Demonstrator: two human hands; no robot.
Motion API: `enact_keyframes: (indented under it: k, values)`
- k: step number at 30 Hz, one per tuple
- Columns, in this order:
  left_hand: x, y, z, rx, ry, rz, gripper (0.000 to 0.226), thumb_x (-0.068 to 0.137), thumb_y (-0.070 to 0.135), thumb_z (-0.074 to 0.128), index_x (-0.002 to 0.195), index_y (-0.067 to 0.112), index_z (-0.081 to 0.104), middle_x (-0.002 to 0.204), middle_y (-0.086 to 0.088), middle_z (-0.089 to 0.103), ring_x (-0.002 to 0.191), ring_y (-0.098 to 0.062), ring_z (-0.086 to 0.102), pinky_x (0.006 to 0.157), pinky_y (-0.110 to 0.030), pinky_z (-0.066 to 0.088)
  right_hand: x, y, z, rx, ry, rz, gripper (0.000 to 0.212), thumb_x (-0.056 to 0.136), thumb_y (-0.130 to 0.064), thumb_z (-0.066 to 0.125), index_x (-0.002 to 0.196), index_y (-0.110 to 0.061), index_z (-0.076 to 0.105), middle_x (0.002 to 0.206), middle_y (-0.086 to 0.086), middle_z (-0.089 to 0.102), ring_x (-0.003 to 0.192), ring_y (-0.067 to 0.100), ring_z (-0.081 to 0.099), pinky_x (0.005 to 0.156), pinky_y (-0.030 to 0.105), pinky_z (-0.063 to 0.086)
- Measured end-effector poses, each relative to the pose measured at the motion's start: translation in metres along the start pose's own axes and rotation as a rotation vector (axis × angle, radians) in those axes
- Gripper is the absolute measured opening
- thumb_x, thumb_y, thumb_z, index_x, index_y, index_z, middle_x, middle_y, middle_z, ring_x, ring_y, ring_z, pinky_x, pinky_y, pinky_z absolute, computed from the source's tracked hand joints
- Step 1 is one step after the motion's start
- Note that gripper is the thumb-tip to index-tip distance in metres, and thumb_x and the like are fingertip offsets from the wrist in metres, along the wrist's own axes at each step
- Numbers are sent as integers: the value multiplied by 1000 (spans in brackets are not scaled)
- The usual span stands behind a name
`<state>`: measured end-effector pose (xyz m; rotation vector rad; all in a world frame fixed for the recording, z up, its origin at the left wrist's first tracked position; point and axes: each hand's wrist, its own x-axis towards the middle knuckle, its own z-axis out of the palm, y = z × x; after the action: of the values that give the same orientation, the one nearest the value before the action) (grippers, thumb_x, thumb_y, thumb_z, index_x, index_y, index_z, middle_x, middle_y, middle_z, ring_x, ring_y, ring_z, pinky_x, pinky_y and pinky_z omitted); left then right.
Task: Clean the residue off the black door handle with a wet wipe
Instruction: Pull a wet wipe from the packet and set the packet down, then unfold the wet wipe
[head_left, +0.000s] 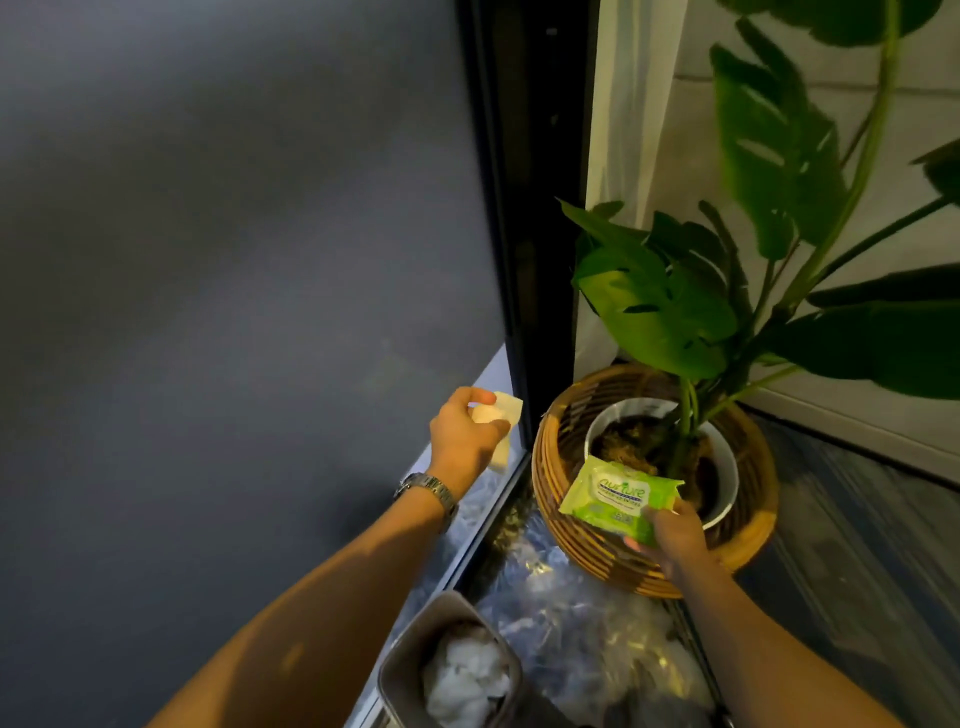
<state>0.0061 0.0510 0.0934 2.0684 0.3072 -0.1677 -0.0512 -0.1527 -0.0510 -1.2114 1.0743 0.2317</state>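
Both arms outstretched; left hand pinching, right hand apparently gripping.

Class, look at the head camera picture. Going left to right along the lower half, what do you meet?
Wristwatch → left hand holding a wet wipe → green wipes pack in the right hand → white plant pot → wicker basket

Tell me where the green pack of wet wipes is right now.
In the head view it is at lower right, held in the right hand: the green pack of wet wipes sits over the near rim of the wicker basket.
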Motion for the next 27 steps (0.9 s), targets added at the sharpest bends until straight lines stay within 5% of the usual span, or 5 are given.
enact_keyframes:
  k: [7, 14, 17, 21, 27]
  values:
    - [5, -15, 14, -48, -94, 7, 41, 79, 10, 67, 117, 10, 51, 101, -12, 56, 81, -21, 54, 65, -23, 51, 32, 26, -1, -301, 249, 11, 64, 77, 4, 69, 134, 6, 41, 133, 25, 51, 120, 42, 50, 97, 45, 45]
    - [-8, 3, -5, 62, -113, 7, 15, 76, 10, 69, 91, 12, 66, 85, -3, 60, 81, -18, 55, 58, -18, 43, -19, -25, -5, -611, 284, -71, 65, 81, -15, 70, 135, 3, 37, 138, 29, 40, 124, 42, 42, 103, 47, 38]
    - [-21, 23, -27, 17, -89, -28, 20, 71, 12, 70, 65, 22, 55, 66, 3, 55, 68, -17, 53, 56, -18, 41, -65, -56, 10, -508, -72, -156, 31, 89, -18, 63, 113, 0, 60, 124, 26, 58, 109, 37, 56, 91, 43, 45]
    - [-43, 53, -61, -10, -153, -17, 31, 72, -2, 70, 61, 19, 51, 58, 0, 44, 57, -14, 43, 60, -23, 44, -150, -102, 49, -421, -570, -184, 43, 92, -40, 56, 117, -6, 61, 121, 14, 64, 110, 28, 60, 85, 40, 47]
    - [-80, 105, -133, 19, -31, 171, 31, 67, 2, 72, 61, 25, 53, 61, 2, 48, 61, -14, 45, 60, -23, 43, -245, -159, 99, -347, -905, -421, 12, 90, -27, 59, 97, -21, 68, 81, -3, 70, 80, 12, 63, 72, 25, 46]
